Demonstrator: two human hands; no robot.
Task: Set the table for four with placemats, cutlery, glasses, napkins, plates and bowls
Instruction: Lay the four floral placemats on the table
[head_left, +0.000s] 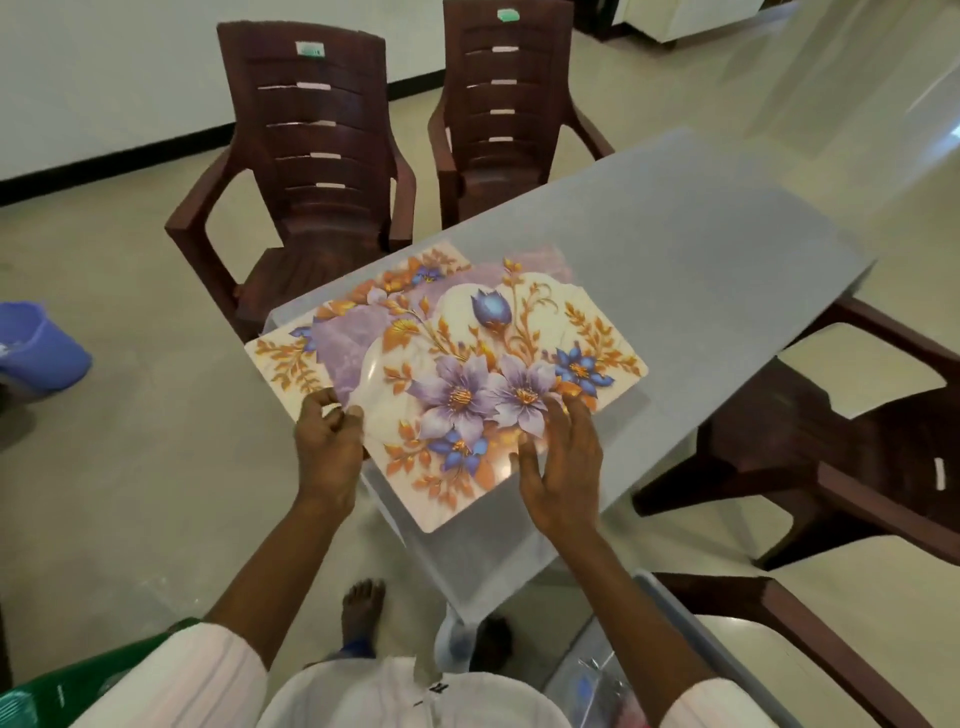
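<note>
Thumb and curled fingers of the left hand (330, 441) pinch the left edge of a fanned stack of floral placemats (426, 291). The right hand (561, 467) lies palm down on the top placemat (493, 374), fingers loosely spread and fairly straight across its purple flowers, thumb resting near the mat's near edge. The stack sits over the near left corner of the frosted grey glass worktop (701, 249), with its left side jutting past the edge; two lower mats peek out to the left and behind. Whether the stack lies flat or is raised a little cannot be told. Two brown plastic chairs (317, 156) stand side by side along the far side of the worktop, and more of the same kind stand at the right. On the pale floor, well apart to the left, sits a blue bucket (36, 343). A bare foot (363, 603) shows below the worktop's corner, and a green basket (62, 691) fills the lower left corner.
</note>
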